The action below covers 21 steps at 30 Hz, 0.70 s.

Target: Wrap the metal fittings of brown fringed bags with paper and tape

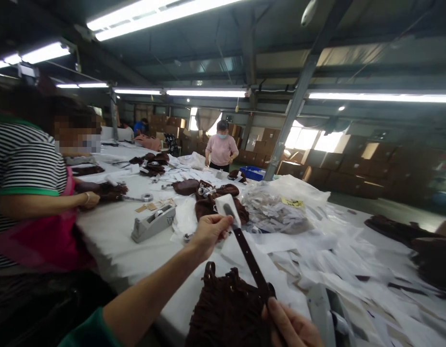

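Left grip pinches white wrap on the punched strap; below it, right grip clasps the strap; pulling apart could strip the wrap.

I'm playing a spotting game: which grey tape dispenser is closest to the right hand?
The bottom-edge dispenser, just beside the right hand; the other dispenser stands farther off, left of the left hand.

A dark punched strap slants up from a fringed bag.
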Tool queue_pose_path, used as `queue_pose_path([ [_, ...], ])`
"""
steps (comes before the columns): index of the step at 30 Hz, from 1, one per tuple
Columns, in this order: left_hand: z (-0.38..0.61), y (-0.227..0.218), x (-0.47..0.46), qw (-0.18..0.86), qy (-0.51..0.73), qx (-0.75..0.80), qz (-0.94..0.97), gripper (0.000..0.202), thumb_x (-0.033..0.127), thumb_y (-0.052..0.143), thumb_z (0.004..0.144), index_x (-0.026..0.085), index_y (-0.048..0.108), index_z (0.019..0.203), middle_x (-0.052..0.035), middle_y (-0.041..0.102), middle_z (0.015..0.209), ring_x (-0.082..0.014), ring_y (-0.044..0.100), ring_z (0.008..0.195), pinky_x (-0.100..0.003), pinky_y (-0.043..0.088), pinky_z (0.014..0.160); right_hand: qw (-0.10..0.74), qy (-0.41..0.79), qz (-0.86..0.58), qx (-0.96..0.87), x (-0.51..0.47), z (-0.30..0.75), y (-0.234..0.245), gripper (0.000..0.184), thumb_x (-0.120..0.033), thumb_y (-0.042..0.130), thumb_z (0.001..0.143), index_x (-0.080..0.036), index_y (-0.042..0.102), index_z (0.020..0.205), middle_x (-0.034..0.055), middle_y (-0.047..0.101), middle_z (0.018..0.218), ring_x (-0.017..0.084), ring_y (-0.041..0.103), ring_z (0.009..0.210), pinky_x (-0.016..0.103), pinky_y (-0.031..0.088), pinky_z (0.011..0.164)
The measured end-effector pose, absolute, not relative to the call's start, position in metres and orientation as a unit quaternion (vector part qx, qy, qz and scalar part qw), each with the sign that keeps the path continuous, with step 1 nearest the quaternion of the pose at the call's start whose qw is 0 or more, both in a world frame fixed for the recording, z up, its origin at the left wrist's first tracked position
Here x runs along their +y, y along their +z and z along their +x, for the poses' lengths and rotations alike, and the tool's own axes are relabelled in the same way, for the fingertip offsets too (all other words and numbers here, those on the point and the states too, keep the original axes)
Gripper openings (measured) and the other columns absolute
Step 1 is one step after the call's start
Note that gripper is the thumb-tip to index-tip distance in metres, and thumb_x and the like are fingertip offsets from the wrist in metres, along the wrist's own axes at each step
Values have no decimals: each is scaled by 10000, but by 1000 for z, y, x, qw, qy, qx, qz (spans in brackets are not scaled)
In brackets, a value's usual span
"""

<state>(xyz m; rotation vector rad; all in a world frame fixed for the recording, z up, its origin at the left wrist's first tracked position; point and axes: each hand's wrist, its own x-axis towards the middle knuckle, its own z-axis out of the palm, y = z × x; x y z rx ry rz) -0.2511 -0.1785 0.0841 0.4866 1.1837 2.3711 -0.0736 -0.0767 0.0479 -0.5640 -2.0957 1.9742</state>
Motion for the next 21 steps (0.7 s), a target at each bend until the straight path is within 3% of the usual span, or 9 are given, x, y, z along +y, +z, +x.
queue_pose_path([
  [4, -229, 89, -159, 337, 814, 424, 211, 451, 490, 852, 455, 116, 613, 533, 2, 542, 500, -51, 425, 410, -213, 297, 423, 187, 628, -198, -729, -69, -106, 92, 485, -658, 625, 687, -175, 588, 681, -77, 359, 347, 51, 250, 293, 203, 143, 345],
  [7, -240, 99, -162, 285, 862, 383, 172, 445, 454, 874, 423, 119, 601, 530, 28, 510, 481, -34, 394, 415, -199, 301, 429, 154, 626, -196, -739, -67, -104, 101, 510, -683, 560, 720, -174, 593, 743, -58, 427, 363, 69, 318, 288, 193, 195, 337],
  [9, -253, 104, -170, 237, 882, 376, 159, 432, 421, 884, 415, 116, 601, 531, 47, 480, 463, -22, 360, 407, -190, 289, 423, 114, 599, -207, -765, -65, -90, 98, 529, -699, 536, 728, -173, 584, 708, -68, 390, 331, 67, 310, 276, 184, 185, 330],
  [14, -237, 94, -153, 318, 838, 400, 191, 424, 421, 877, 418, 98, 654, 577, 5, 562, 515, -39, 408, 399, -205, 302, 413, 146, 480, -238, -832, -63, -86, 106, 523, -680, 557, 711, -166, 580, 613, -78, 307, 334, 53, 239, 300, 196, 134, 324],
  [19, -237, 96, -144, 281, 882, 349, 143, 388, 359, 888, 432, 98, 655, 599, 21, 543, 506, -28, 394, 408, -190, 300, 419, 171, 465, -242, -834, -65, -88, 125, 552, -667, 563, 700, -130, 664, 778, -86, 291, 347, 65, 227, 315, 210, 131, 330],
  [21, -248, 98, -154, 312, 886, 324, 111, 368, 298, 899, 439, 98, 620, 569, 24, 527, 510, -18, 383, 417, -174, 313, 425, 184, 454, -261, -832, -62, -78, 129, 581, -664, 557, 709, -118, 680, 863, -93, 267, 355, 72, 213, 322, 220, 126, 335],
])
